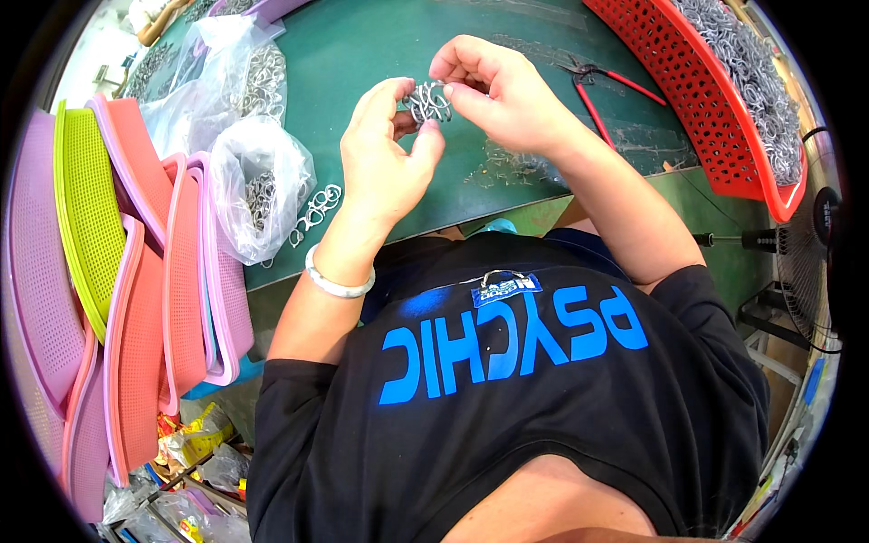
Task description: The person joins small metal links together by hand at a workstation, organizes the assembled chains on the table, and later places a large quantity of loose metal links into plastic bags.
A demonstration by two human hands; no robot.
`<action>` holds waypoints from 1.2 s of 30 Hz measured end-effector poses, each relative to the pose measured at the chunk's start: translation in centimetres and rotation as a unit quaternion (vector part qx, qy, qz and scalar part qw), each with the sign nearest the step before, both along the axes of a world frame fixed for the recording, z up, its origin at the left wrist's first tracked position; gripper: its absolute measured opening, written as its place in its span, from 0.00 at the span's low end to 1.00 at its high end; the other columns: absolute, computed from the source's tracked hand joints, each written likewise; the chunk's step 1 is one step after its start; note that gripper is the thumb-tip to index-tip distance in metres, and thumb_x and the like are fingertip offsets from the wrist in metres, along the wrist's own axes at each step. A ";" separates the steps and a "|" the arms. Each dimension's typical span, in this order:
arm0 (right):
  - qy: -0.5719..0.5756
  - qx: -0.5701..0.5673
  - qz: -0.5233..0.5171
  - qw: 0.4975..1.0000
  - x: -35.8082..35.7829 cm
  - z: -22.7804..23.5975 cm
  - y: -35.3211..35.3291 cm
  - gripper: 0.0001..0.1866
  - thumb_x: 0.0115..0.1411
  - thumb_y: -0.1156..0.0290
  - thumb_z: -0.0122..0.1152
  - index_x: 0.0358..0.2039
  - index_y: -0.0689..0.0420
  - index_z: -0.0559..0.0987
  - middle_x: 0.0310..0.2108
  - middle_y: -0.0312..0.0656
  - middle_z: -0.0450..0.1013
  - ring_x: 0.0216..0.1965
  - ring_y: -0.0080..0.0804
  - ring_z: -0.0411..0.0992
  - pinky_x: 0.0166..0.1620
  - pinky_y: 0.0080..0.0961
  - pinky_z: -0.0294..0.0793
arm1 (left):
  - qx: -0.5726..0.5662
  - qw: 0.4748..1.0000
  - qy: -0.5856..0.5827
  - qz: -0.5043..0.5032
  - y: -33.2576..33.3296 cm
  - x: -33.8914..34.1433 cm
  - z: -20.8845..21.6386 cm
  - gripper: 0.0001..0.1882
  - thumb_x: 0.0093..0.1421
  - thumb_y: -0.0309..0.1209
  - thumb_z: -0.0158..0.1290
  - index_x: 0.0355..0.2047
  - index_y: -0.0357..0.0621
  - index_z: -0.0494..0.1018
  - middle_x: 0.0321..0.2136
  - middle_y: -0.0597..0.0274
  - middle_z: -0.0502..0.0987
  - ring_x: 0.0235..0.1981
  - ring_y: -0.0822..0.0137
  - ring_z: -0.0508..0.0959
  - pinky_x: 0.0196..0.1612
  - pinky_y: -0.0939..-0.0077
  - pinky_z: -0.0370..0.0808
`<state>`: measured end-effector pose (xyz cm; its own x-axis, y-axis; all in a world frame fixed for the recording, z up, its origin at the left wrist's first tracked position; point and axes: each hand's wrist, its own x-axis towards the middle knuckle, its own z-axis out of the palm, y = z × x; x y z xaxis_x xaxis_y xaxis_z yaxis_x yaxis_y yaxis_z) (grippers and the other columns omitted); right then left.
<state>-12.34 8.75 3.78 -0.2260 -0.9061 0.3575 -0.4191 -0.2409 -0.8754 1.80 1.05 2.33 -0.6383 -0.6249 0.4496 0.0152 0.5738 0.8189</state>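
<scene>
Over the green table my left hand holds a small cluster of silvery metal rings between its thumb and fingertips. My right hand is at the cluster's right edge, its fingers curled and its thumb tip touching the rings. What lies between the right fingertips is partly hidden. A few linked metal rings rest on the table beside my left wrist. Near them a clear plastic bag contains more grey metal pieces. Red-handled pliers lie open on the table beyond my right forearm.
Stacked pink, purple and green plastic baskets stand at the left. A larger clear bag holds metal rings at the back left. At the right, a red perforated basket is full of grey metal pieces, with a fan nearby.
</scene>
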 end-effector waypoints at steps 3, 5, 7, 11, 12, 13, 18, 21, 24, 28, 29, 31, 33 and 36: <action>-0.008 0.011 0.012 1.000 -0.2 0.2 0.0 0.06 0.52 0.80 0.48 0.33 0.62 0.69 0.24 0.31 0.66 0.26 0.13 0.62 0.30 0.11 0.62 | 0.139 0.989 0.004 -0.045 -0.3 0.4 -0.2 0.17 0.47 0.21 0.50 0.40 0.31 0.65 0.35 0.56 0.71 0.28 0.71 0.76 0.33 0.81 0.73; -0.047 0.010 0.017 0.999 -0.4 0.0 -0.1 0.07 0.52 0.79 0.48 0.33 0.61 0.69 0.23 0.30 0.66 0.26 0.13 0.62 0.29 0.11 0.61 | 0.220 0.972 0.002 -0.075 -0.1 0.7 0.3 0.17 0.49 0.20 0.49 0.41 0.30 0.65 0.38 0.56 0.69 0.30 0.72 0.75 0.34 0.81 0.73; -0.121 0.023 0.021 0.992 -0.4 0.1 0.1 0.07 0.52 0.79 0.49 0.33 0.60 0.69 0.23 0.30 0.66 0.25 0.13 0.61 0.28 0.11 0.61 | 0.256 0.958 0.048 -0.122 -0.6 0.8 0.1 0.17 0.51 0.21 0.49 0.43 0.32 0.64 0.34 0.57 0.71 0.31 0.73 0.73 0.36 0.81 0.71; -0.174 0.016 0.003 0.985 -0.1 0.3 0.4 0.07 0.49 0.79 0.49 0.31 0.62 0.70 0.23 0.33 0.67 0.25 0.16 0.64 0.29 0.13 0.63 | 0.200 0.970 0.021 -0.138 -1.7 1.0 -0.4 0.14 0.54 0.21 0.47 0.42 0.32 0.65 0.32 0.60 0.73 0.33 0.74 0.71 0.39 0.80 0.69; -0.181 0.018 0.003 0.983 -0.2 0.3 0.4 0.07 0.49 0.79 0.49 0.31 0.62 0.70 0.23 0.33 0.67 0.26 0.16 0.64 0.29 0.13 0.63 | 0.195 0.970 0.014 -0.142 -1.8 1.1 -0.3 0.13 0.54 0.21 0.47 0.41 0.32 0.66 0.32 0.60 0.73 0.33 0.74 0.72 0.39 0.80 0.69; -0.187 0.020 0.004 0.982 -0.2 0.3 0.4 0.07 0.49 0.79 0.49 0.31 0.62 0.70 0.23 0.33 0.67 0.26 0.16 0.64 0.29 0.13 0.63 | 0.191 0.971 0.007 -0.146 -1.9 1.2 -0.3 0.13 0.54 0.21 0.46 0.41 0.32 0.66 0.32 0.60 0.73 0.32 0.74 0.72 0.38 0.80 0.69; -0.200 0.035 0.029 0.979 -0.2 0.6 0.7 0.07 0.50 0.79 0.49 0.32 0.61 0.70 0.24 0.32 0.67 0.26 0.15 0.63 0.30 0.12 0.63 | 0.204 0.970 0.013 -0.132 -2.2 1.2 -0.3 0.10 0.55 0.21 0.45 0.38 0.32 0.68 0.29 0.61 0.73 0.28 0.74 0.72 0.35 0.82 0.71; -0.157 -0.011 0.043 0.987 -0.2 -0.1 0.7 0.08 0.52 0.78 0.50 0.34 0.60 0.70 0.25 0.30 0.67 0.26 0.13 0.62 0.29 0.11 0.61 | 0.254 0.960 0.013 -0.117 -1.9 1.1 -0.1 0.09 0.55 0.23 0.45 0.35 0.32 0.70 0.25 0.62 0.74 0.23 0.75 0.73 0.30 0.83 0.71; -0.096 -0.056 0.038 0.993 -0.1 -0.6 0.6 0.08 0.52 0.79 0.50 0.35 0.61 0.69 0.26 0.30 0.67 0.28 0.13 0.63 0.31 0.11 0.62 | 0.331 0.936 0.008 -0.118 -1.7 1.0 0.4 0.08 0.55 0.23 0.45 0.34 0.32 0.70 0.25 0.62 0.74 0.22 0.75 0.73 0.27 0.84 0.71; -0.139 -0.053 0.049 0.988 -0.1 -0.5 0.7 0.08 0.52 0.78 0.50 0.34 0.60 0.70 0.26 0.30 0.67 0.28 0.13 0.63 0.31 0.11 0.62 | 0.261 0.959 -0.003 -0.110 -1.5 1.2 0.5 0.07 0.54 0.21 0.46 0.33 0.33 0.70 0.25 0.61 0.74 0.21 0.74 0.73 0.26 0.82 0.72; -0.171 -0.047 0.056 0.983 -0.2 -0.4 0.7 0.08 0.52 0.78 0.50 0.34 0.60 0.70 0.26 0.30 0.66 0.27 0.13 0.63 0.31 0.11 0.62 | 0.224 0.969 -0.008 -0.103 -1.3 1.2 0.4 0.07 0.53 0.20 0.46 0.33 0.33 0.69 0.26 0.61 0.73 0.22 0.73 0.73 0.27 0.81 0.72; -0.204 0.007 0.042 0.978 -0.5 -0.1 0.7 0.07 0.51 0.79 0.50 0.32 0.61 0.70 0.24 0.31 0.67 0.26 0.14 0.63 0.30 0.11 0.62 | 0.023 0.997 -0.046 -0.051 -1.4 1.3 0.2 0.05 0.52 0.20 0.48 0.30 0.34 0.70 0.24 0.62 0.73 0.20 0.74 0.72 0.26 0.83 0.71; -0.210 0.024 0.037 0.977 -0.5 -0.2 0.7 0.07 0.51 0.79 0.50 0.32 0.60 0.70 0.24 0.31 0.67 0.25 0.14 0.62 0.29 0.11 0.62 | -0.129 0.990 -0.061 -0.012 -1.5 1.3 0.2 0.03 0.50 0.19 0.49 0.27 0.35 0.71 0.21 0.63 0.73 0.19 0.74 0.71 0.25 0.83 0.69; -0.197 0.006 0.044 0.979 -0.4 -0.5 0.8 0.07 0.52 0.77 0.51 0.33 0.58 0.70 0.24 0.29 0.66 0.25 0.13 0.61 0.28 0.11 0.61 | -0.228 0.972 -0.050 0.018 -1.6 1.1 0.4 0.01 0.48 0.21 0.51 0.22 0.38 0.70 0.18 0.61 0.71 0.18 0.70 0.70 0.22 0.80 0.67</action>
<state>-12.75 9.54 3.24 -0.2657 -0.9317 0.2477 -0.0272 -0.2495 -0.9680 2.95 -0.52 2.74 -0.6750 -0.3974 0.6217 -0.0786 0.8765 0.4750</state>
